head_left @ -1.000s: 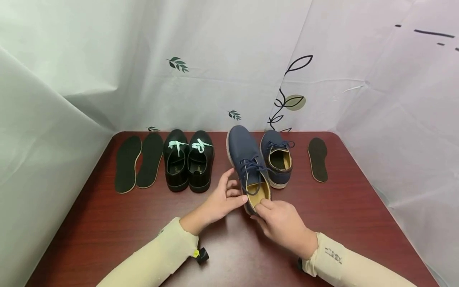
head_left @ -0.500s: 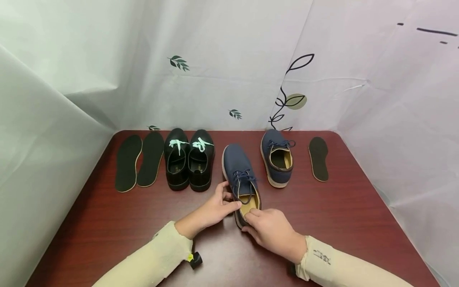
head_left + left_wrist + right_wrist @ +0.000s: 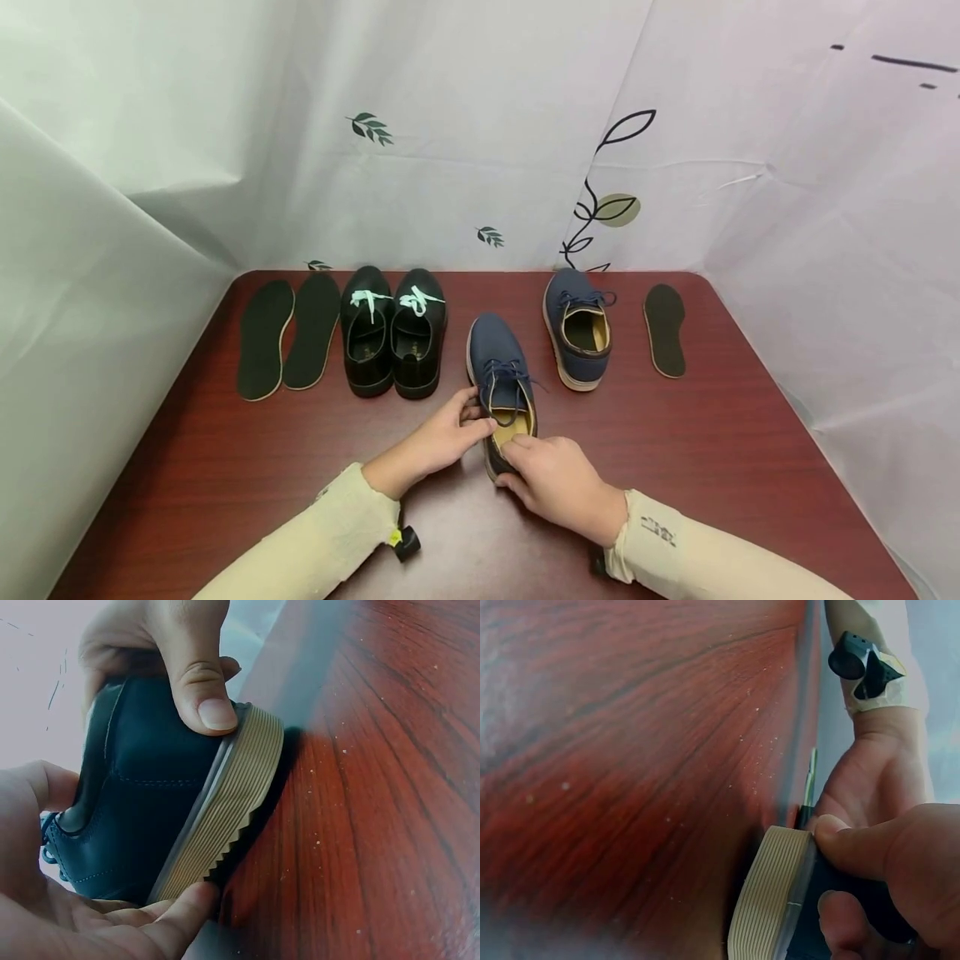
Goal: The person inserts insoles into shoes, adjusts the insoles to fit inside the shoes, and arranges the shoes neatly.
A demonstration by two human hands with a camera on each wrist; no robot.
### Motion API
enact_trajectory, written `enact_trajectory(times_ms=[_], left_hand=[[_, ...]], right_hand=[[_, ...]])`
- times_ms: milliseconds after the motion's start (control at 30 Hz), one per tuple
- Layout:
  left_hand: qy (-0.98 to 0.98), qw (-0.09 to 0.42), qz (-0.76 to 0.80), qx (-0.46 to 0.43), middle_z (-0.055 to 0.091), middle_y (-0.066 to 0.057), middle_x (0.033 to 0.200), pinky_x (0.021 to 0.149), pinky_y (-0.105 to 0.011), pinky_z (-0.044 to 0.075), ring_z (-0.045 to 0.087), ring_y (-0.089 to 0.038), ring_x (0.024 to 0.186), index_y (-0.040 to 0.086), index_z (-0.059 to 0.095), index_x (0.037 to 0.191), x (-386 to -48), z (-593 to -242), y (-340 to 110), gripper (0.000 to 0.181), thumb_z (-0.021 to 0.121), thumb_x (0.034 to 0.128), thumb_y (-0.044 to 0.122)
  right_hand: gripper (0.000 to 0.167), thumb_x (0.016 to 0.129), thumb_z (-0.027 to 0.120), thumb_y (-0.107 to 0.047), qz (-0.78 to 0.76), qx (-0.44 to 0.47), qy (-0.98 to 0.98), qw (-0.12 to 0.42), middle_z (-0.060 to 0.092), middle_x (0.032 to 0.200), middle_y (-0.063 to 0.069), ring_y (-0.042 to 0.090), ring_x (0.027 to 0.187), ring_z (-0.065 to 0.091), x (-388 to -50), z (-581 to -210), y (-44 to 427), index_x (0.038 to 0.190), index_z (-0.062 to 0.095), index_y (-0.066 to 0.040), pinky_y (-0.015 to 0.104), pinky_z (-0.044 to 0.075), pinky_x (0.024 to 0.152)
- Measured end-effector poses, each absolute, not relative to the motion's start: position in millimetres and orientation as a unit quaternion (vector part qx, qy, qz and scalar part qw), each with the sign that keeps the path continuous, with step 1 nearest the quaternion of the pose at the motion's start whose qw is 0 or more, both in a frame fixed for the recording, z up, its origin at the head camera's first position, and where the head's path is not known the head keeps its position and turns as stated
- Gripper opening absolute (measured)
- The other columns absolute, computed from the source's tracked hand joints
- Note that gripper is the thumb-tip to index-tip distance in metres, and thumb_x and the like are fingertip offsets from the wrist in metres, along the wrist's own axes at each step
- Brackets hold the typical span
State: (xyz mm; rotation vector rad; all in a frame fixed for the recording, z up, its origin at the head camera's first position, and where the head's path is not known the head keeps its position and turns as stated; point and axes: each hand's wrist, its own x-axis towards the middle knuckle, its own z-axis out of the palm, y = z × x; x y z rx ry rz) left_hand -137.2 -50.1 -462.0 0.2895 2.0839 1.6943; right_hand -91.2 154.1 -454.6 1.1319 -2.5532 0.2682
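A navy lace-up shoe [image 3: 493, 340] with a tan lining is between both hands near the middle of the table, toe pointing away. My left hand [image 3: 442, 437] grips its left side, thumb at the collar and fingers along the side and sole edge. My right hand [image 3: 558, 483] pinches the heel, fingertips over the collar into the opening and thumb outside. The left wrist view shows the ribbed beige sole [image 3: 225, 814] close to the tabletop; whether it is fully down I cannot tell. In the right wrist view, my right thumb presses near the heel's sole edge [image 3: 769, 900].
The other navy shoe [image 3: 564, 296], a dark insole inside, stands behind right. A single dark insole [image 3: 664, 329] lies farther right. Two black shoes [image 3: 367, 329] with pale laces stand behind left, beside two larger dark insoles [image 3: 266, 337]. White curtains [image 3: 450, 100] surround the table [image 3: 712, 467].
Both hands have brought the held shoe toward the body and slightly left, lowering it away from the other navy shoe. Their hold looks the same.
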Motion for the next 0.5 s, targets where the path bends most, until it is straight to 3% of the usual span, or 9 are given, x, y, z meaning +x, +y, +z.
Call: enact_trajectory(times_ms=[167,333,500], left_hand=[[0.767,0.207,0.598,0.105,0.050,-0.029,0.143,0.101,-0.046,0.050,0.053,-0.037,0.131,-0.008,0.025,0.153,-138.2,-461.9,-50.5,0.071,0.058,0.0992,0.025],[0.802,0.170,0.564,0.099,0.062,-0.019,0.131,0.098,-0.044,0.051,0.063,-0.030,0.118,-0.003,0.042,0.146,-139.1,-461.5,-50.1,0.060,0.060,0.0983,0.028],[0.808,0.156,0.559,0.101,0.057,-0.019,0.138,0.098,-0.043,0.051,0.063,-0.029,0.119,-0.003,0.034,0.151,-141.7,-460.4,-49.6,0.068,0.061,0.0948,0.024]], right_hand=[[0.035,0.079,0.084,-0.038,0.091,0.389,-0.903,0.159,0.057,0.075,-0.008,0.011,0.058,0.057,-91.9,-454.3,151.7,0.078,0.054,-0.020,0.031,0.047,0.051],[0.034,0.080,0.083,-0.038,0.093,0.377,-0.911,0.136,0.055,0.076,-0.008,0.009,0.057,0.052,-93.3,-451.3,147.8,0.081,0.054,-0.019,0.030,0.045,0.050],[0.033,0.080,0.083,-0.038,0.082,0.378,-0.913,0.126,0.056,0.078,-0.008,0.009,0.058,0.054,-94.6,-451.1,146.0,0.082,0.055,-0.019,0.030,0.045,0.050]])
